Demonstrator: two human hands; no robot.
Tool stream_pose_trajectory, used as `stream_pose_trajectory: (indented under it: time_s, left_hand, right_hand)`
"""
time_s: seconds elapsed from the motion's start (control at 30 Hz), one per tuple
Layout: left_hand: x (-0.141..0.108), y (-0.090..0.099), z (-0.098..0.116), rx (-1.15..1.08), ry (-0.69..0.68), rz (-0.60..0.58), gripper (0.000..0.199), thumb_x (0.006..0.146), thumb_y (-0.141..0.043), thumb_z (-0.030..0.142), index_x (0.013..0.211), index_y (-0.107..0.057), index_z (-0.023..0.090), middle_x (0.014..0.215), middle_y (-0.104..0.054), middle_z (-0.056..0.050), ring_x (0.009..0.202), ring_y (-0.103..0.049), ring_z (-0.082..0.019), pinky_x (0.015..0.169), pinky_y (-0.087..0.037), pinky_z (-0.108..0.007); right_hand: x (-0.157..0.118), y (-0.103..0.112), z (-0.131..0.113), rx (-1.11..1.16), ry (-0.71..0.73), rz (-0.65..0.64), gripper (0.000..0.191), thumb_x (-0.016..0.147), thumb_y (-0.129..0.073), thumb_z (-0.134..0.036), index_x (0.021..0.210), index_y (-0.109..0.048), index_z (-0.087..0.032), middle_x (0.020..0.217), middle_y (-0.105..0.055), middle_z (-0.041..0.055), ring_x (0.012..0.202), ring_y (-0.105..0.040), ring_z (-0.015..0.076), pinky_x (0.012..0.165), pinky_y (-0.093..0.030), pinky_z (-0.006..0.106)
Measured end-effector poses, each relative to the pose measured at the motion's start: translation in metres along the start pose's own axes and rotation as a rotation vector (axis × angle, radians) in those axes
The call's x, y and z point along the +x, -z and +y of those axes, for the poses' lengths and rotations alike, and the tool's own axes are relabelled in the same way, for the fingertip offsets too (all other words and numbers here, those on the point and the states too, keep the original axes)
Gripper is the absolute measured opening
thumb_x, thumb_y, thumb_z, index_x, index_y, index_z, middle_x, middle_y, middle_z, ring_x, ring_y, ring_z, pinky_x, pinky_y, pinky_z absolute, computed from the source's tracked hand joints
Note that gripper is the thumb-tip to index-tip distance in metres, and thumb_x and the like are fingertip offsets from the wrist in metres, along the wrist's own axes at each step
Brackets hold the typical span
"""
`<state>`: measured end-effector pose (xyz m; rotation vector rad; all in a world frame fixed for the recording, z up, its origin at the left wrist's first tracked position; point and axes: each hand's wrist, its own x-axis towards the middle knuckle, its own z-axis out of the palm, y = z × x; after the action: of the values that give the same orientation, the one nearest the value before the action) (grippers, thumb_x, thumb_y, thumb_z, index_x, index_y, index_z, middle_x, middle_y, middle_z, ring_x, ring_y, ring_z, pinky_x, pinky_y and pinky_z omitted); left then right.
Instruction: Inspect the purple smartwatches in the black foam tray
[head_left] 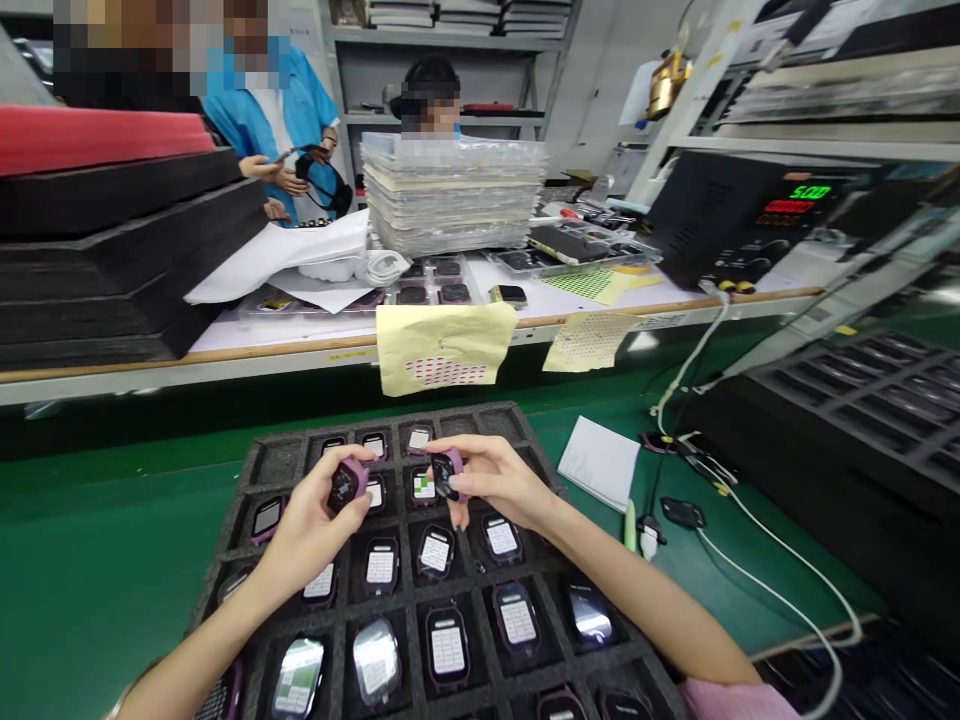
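Above a dark foam tray divided into square pockets, each of my hands grips one purple-framed smartwatch body without a strap. My left hand has its fingers and thumb closed round the edges of a watch, dark face outward. In my right hand a second watch is pinched between thumb and fingers, tilted. Several more watches lie in the pockets below, such as a watch with a lit white grid screen. One watch near my right hand shows green and white blocks.
On the green bench lie a white paper pad, a charging puck and loose white cables. A black power supply stands on the shelf beyond, near stacked clear trays. Black foam blocks rise at left. Two people are behind.
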<state>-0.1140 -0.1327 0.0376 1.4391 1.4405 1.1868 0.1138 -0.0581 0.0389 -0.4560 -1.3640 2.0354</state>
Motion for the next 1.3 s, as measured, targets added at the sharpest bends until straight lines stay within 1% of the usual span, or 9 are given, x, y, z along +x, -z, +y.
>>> stream_pose_trajectory:
  time_s: [0.1, 0.2, 0.37, 0.53, 0.67, 0.8, 0.9, 1.03, 1.3]
  left_hand:
    - [-0.001, -0.001, 0.002, -0.033, 0.019, 0.011, 0.038, 0.074, -0.065, 0.029, 0.111, -0.056, 0.020, 0.078, -0.055, 0.001, 0.057, -0.048, -0.011, 0.053, -0.042, -0.023]
    - [-0.004, -0.002, 0.004, -0.068, 0.027, 0.046, 0.042, 0.075, -0.065, 0.031, 0.113, -0.053, 0.020, 0.075, -0.051, 0.003, 0.055, -0.045, -0.010, 0.050, -0.039, -0.021]
    - [-0.009, -0.002, 0.004, -0.058, 0.062, 0.073, 0.033, 0.079, -0.062, 0.032, 0.110, -0.053, 0.021, 0.071, -0.046, 0.004, 0.054, -0.039, -0.009, 0.046, -0.033, -0.018]
    - [-0.007, -0.010, 0.007, -0.181, 0.093, -0.003, 0.047, 0.076, -0.067, 0.031, 0.119, -0.049, 0.022, 0.079, -0.052, 0.003, 0.057, -0.047, -0.009, 0.054, -0.044, -0.021]
    - [-0.005, -0.019, 0.003, -0.390, 0.148, -0.119, 0.053, 0.076, -0.066, 0.027, 0.125, -0.046, 0.020, 0.099, -0.060, -0.005, 0.081, -0.060, -0.017, 0.070, -0.053, -0.029]
    - [-0.002, -0.020, -0.002, -0.490, 0.181, -0.208, 0.051, 0.076, -0.063, 0.021, 0.124, -0.047, 0.020, 0.110, -0.063, -0.009, 0.095, -0.063, -0.022, 0.079, -0.054, -0.034]
    - [0.002, -0.018, -0.003, -0.488, 0.167, -0.252, 0.048, 0.077, -0.061, 0.018, 0.123, -0.048, 0.020, 0.111, -0.064, -0.010, 0.099, -0.063, -0.023, 0.080, -0.055, -0.036]
    - [0.004, -0.015, -0.002, -0.485, 0.139, -0.238, 0.044, 0.079, -0.059, 0.018, 0.121, -0.050, 0.020, 0.111, -0.064, -0.009, 0.100, -0.063, -0.023, 0.079, -0.057, -0.036]
    - [0.004, -0.014, -0.003, -0.483, 0.125, -0.267, 0.040, 0.081, -0.055, 0.016, 0.120, -0.049, 0.020, 0.107, -0.064, -0.008, 0.095, -0.064, -0.021, 0.078, -0.057, -0.035]
  right_hand:
    - [-0.001, 0.000, 0.001, 0.007, 0.006, -0.021, 0.039, 0.076, -0.075, -0.020, 0.114, -0.066, -0.013, 0.079, -0.068, 0.0037, 0.051, -0.068, 0.0160, 0.046, -0.058, 0.026]
    - [-0.001, 0.002, 0.002, 0.026, 0.024, -0.066, 0.041, 0.076, -0.075, -0.022, 0.116, -0.065, -0.015, 0.085, -0.068, 0.0041, 0.054, -0.069, 0.0164, 0.049, -0.059, 0.027]
    - [-0.002, 0.002, 0.001, 0.032, -0.003, -0.085, 0.042, 0.077, -0.075, -0.024, 0.117, -0.064, -0.014, 0.089, -0.067, 0.0055, 0.053, -0.069, 0.0147, 0.050, -0.058, 0.025]
    - [-0.002, 0.000, 0.001, 0.040, -0.063, -0.112, 0.050, 0.080, -0.072, -0.028, 0.126, -0.057, -0.017, 0.100, -0.067, 0.0081, 0.059, -0.070, 0.0155, 0.055, -0.058, 0.026]
    - [0.000, -0.001, 0.004, 0.036, -0.162, -0.106, 0.045, 0.082, -0.069, -0.026, 0.124, -0.054, -0.016, 0.106, -0.066, 0.0123, 0.062, -0.071, 0.0176, 0.054, -0.057, 0.026]
    - [0.002, -0.004, 0.007, -0.054, -0.147, -0.032, 0.042, 0.081, -0.068, -0.018, 0.120, -0.054, -0.016, 0.101, -0.065, 0.0100, 0.065, -0.071, 0.0189, 0.053, -0.058, 0.026]
    - [0.002, -0.005, 0.007, -0.107, -0.125, 0.011, 0.045, 0.082, -0.065, -0.016, 0.124, -0.051, -0.017, 0.100, -0.064, 0.0084, 0.069, -0.072, 0.0205, 0.056, -0.059, 0.029]
    - [0.003, -0.005, 0.006, -0.154, -0.114, 0.050, 0.051, 0.083, -0.064, -0.017, 0.132, -0.047, -0.018, 0.098, -0.067, 0.0097, 0.068, -0.072, 0.0213, 0.054, -0.060, 0.030]
    - [0.004, -0.003, 0.006, -0.181, -0.107, 0.052, 0.047, 0.083, -0.065, -0.021, 0.127, -0.051, -0.016, 0.098, -0.069, 0.0116, 0.064, -0.073, 0.0227, 0.050, -0.059, 0.028]
